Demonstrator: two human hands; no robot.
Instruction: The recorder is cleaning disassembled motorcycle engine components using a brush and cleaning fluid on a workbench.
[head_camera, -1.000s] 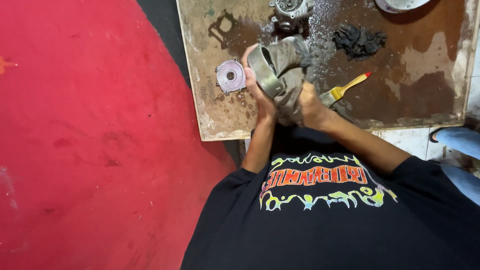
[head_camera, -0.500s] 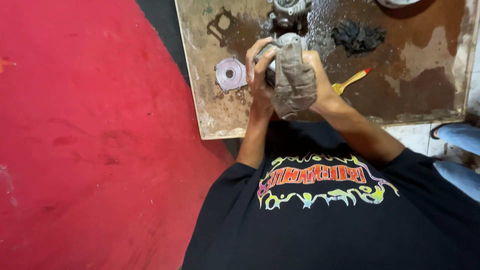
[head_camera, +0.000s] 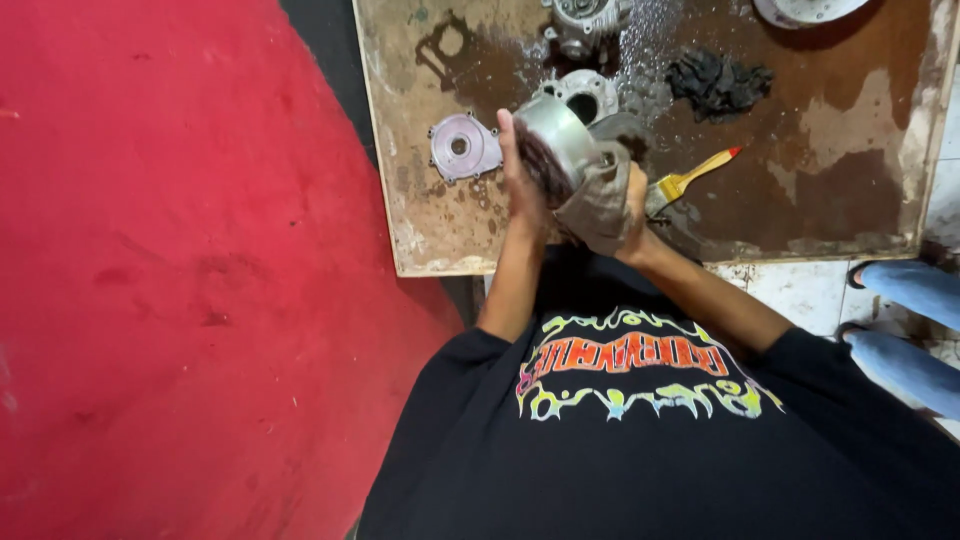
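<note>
Left hand (head_camera: 522, 185) is flat against the side of the metal cylinder (head_camera: 556, 135), right hand (head_camera: 618, 205) gripping it through a grey rag (head_camera: 600, 200), held up just over the greasy surface (head_camera: 850, 120); looks slippery, so it could slide out and drop onto the round casing (head_camera: 583, 95) right beyond the hands; paintbrush (head_camera: 690, 178) just right of them.

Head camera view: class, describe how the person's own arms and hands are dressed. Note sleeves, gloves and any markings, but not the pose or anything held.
Both arms are bare from the short sleeves of a black T-shirt down. The shirt carries a flame-like graphic in orange, yellow, green and blue across the chest. The left hand and right hand wear no gloves; no watch or rings can be made out.
</note>
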